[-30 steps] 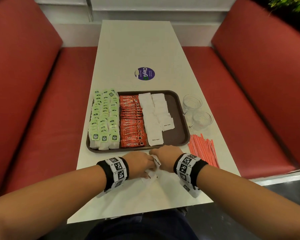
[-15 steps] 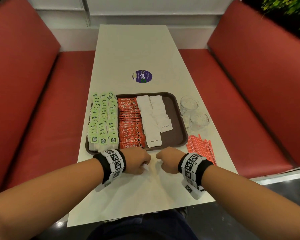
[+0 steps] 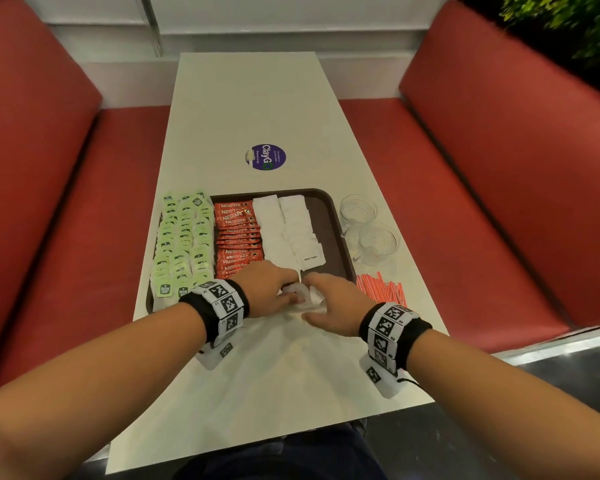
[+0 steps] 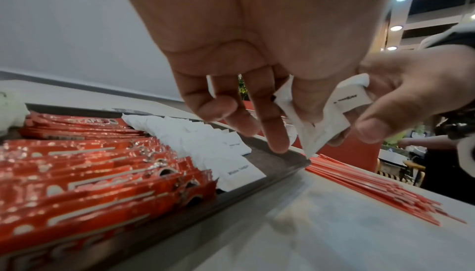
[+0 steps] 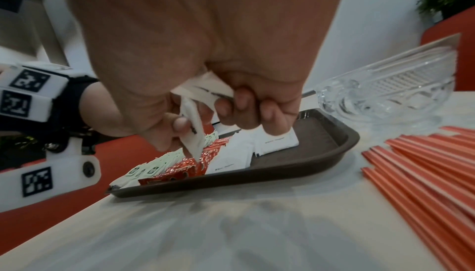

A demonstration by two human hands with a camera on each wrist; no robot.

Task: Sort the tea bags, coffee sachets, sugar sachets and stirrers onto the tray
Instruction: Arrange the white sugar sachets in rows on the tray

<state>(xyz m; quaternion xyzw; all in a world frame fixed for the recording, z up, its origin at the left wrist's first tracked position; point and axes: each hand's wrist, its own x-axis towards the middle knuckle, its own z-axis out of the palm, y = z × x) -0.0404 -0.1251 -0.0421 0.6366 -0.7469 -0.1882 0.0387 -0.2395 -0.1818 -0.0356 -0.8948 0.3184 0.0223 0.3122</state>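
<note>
A brown tray holds rows of green tea bags, red coffee sachets and white sugar sachets. My left hand and right hand meet just above the tray's near edge. Between them is a small bunch of white sugar sachets. The left fingers pinch some of the sachets. The right hand curls round others. Red stirrers lie on the table, right of the tray.
Two clear glass cups stand beside the tray's right side, behind the stirrers. A round purple sticker lies on the white table beyond the tray. Red bench seats flank the table.
Both hands have risen from the table in front of the tray and moved forward to its near edge, carrying white sugar sachets between them.
</note>
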